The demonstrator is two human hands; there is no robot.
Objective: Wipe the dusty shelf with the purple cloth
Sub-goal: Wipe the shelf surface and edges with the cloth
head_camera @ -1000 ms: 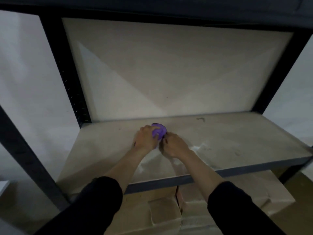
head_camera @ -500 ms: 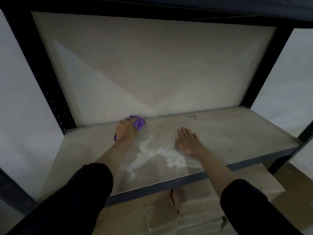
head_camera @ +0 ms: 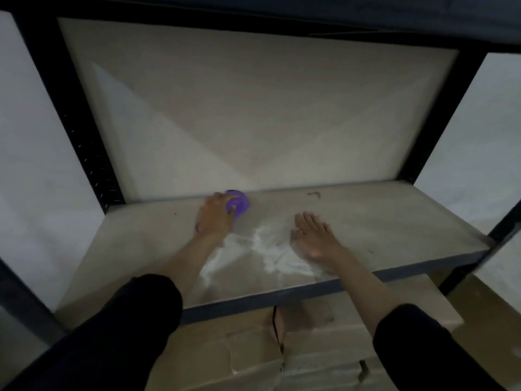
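Observation:
The beige shelf board [head_camera: 394, 221] spans a black metal rack. A patch of white dust [head_camera: 265, 246] lies on it near the front middle. My left hand [head_camera: 214, 215] presses the bunched purple cloth [head_camera: 239, 205] onto the board close to the back panel, left of centre. Part of the cloth is hidden under my fingers. My right hand [head_camera: 313, 235] rests flat on the board to the right of the dust, fingers spread, holding nothing.
Black uprights [head_camera: 84, 131] frame the rack on both sides, and a dark upper shelf [head_camera: 282, 9] hangs overhead. Cardboard boxes [head_camera: 296, 348] are stacked under the shelf. A small dark mark [head_camera: 314, 194] sits near the back right. White walls flank the rack.
Both hands were together on the cloth; my left hand has carried it back and left toward the rear panel, and my right hand has let go and lies flat on the board.

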